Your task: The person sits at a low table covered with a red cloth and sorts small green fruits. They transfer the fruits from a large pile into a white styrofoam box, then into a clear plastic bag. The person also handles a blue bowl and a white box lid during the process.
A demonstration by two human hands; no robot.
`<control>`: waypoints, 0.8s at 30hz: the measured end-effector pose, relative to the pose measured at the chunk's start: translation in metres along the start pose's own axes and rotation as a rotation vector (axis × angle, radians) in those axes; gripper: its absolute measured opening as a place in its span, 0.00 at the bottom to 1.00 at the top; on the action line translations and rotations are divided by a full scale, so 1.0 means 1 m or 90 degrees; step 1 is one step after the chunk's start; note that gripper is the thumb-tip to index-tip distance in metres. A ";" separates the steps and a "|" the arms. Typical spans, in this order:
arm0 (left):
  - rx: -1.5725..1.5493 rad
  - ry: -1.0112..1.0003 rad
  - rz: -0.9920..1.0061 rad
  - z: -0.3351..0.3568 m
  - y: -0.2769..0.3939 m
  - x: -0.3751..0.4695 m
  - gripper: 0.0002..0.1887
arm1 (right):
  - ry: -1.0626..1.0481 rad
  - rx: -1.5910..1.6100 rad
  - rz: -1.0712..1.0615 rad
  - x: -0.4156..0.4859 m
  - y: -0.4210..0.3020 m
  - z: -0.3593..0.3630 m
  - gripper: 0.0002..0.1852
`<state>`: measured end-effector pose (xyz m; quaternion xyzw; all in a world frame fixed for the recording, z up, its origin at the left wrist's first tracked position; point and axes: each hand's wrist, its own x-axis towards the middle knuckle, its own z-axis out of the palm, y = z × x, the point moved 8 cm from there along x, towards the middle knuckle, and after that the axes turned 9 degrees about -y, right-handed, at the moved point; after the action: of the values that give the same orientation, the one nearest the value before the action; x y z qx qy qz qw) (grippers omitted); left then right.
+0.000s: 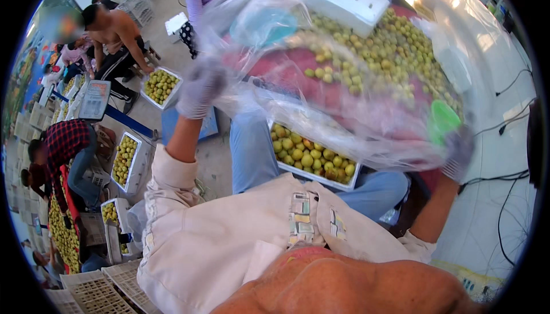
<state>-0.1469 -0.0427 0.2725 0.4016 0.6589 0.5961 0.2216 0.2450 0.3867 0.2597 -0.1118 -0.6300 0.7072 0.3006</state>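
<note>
A large sheet or bag of clear plastic film (275, 95) is spread wide in the air before me, blurred. My left hand (202, 84), in a striped work glove, grips its left side. On the opposite side, my right hand (459, 153), also gloved, grips the film's edge. A green plastic cup (444, 120) shows right beside that hand; whether they touch I cannot tell. Between my knees sits a white foam box (281, 165) filled with round green-yellow fruit (307, 159). Beyond, through the film, many loose fruits (386, 56) lie on a red cloth (292, 67).
A white foam lid or box (343, 2) rests on the far fruit. To my left are a blue-posted scale (94, 99), fruit-filled foam boxes (126, 161) and several people at work. Plastic crates (92, 292) stand lower left. Black cables (502, 180) lie on the right-hand floor.
</note>
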 end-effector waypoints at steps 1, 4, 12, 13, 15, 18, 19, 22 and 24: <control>0.117 -0.070 -0.086 0.017 -0.029 0.001 0.13 | 0.049 -0.244 0.143 0.003 0.045 -0.020 0.16; 0.287 -0.210 -0.269 0.060 -0.094 -0.017 0.14 | -0.024 -0.389 0.362 -0.021 0.142 -0.022 0.15; -0.339 0.113 -0.259 -0.029 -0.139 -0.026 0.21 | 0.163 0.081 0.168 -0.049 0.047 0.008 0.20; -0.403 0.175 -0.257 0.009 -0.099 -0.021 0.21 | 0.196 0.071 0.165 -0.055 0.046 -0.005 0.21; -0.461 0.197 -0.248 -0.020 -0.136 -0.012 0.20 | 0.155 0.188 0.184 -0.056 0.066 -0.042 0.20; -0.504 0.209 -0.244 -0.011 -0.141 -0.004 0.20 | 0.253 0.245 0.167 -0.056 0.080 -0.055 0.18; -0.500 0.227 -0.249 -0.013 -0.148 -0.002 0.20 | 0.264 0.252 0.165 -0.061 0.080 -0.056 0.17; -0.503 0.266 -0.276 -0.032 -0.177 0.004 0.21 | 0.293 0.262 0.148 -0.069 0.074 -0.047 0.15; -0.535 0.263 -0.322 -0.032 -0.190 0.002 0.20 | 0.322 0.248 0.128 -0.076 0.053 -0.024 0.14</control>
<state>-0.2230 -0.0545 0.0962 -0.0190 0.4697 0.8031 0.3661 0.3028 0.3620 0.1880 -0.2861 -0.3742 0.7903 0.3918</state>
